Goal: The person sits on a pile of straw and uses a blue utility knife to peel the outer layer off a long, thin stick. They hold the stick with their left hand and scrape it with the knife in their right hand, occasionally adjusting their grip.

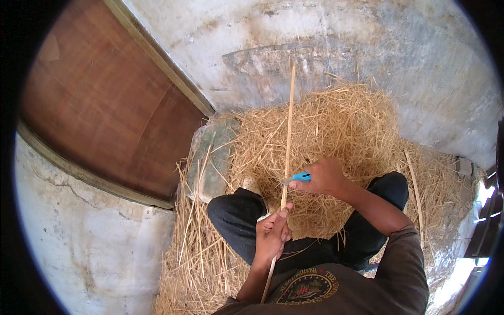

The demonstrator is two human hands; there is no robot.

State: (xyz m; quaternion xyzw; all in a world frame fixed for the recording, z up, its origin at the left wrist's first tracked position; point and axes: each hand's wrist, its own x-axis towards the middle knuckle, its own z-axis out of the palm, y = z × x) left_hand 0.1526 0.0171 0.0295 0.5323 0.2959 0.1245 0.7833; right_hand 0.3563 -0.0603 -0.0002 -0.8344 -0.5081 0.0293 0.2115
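A long, thin pale strip, bamboo or wood by its look, runs from near my body up toward the wall. My left hand is closed around its lower part in front of my lap. My right hand grips a utility knife with a blue handle. The knife's blade lies against the strip, a little beyond my left hand. Part of the strip is hidden under my left fingers.
Loose straw or shavings cover the floor around my bent legs. Longer strips lie on the left beside a grey-green slab. Another strip lies at the right. A brown door and a stained wall stand close by.
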